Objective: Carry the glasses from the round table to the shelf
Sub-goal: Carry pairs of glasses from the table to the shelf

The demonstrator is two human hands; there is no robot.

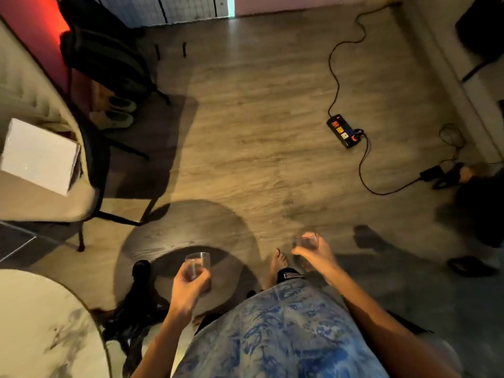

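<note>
Head-camera view, looking down past a blue patterned shirt (281, 334): a person stands on a wood floor (245, 126) with a clear glass in each hand, the left hand (191, 285) wrapped round one glass (197, 264) and the right hand (317, 255) closed round the other glass (305, 241), both upright and clear of the round table (41, 323) at lower left. No shelf is in sight. With both hands full and the room dim, the likeliest mishap is a trip on the power strip (345, 132) and its trailing cable (365, 173), or on dark clutter beside the bare foot (278, 264), jolting a smooth glass loose.
</note>
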